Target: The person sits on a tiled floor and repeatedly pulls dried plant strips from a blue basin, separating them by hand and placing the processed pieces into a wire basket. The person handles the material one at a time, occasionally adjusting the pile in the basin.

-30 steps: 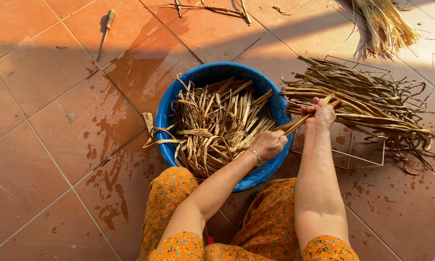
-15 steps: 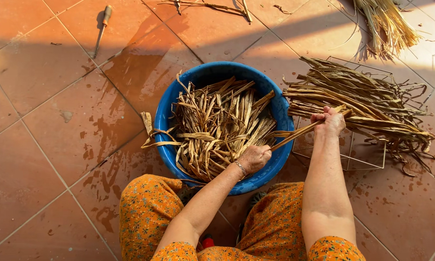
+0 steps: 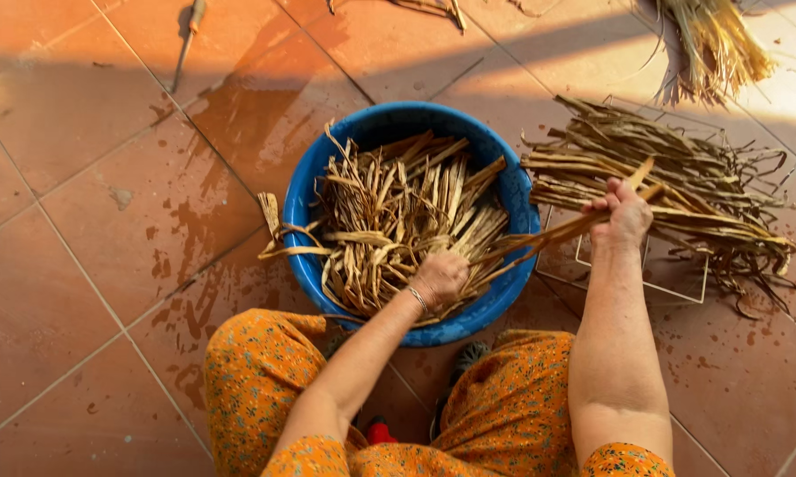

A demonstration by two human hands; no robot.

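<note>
So the left hand (image 3: pixel 440 278) is gripping dried reed strips (image 3: pixel 398 221) inside the blue basin (image 3: pixel 314 190), and the right hand (image 3: pixel 623 216) is closing round a few over its right rim — prob light, wet, bendy; best grabbed mid-length.

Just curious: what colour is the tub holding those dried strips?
Bright blue; the round tub shows best in the head view, its only view.
</note>
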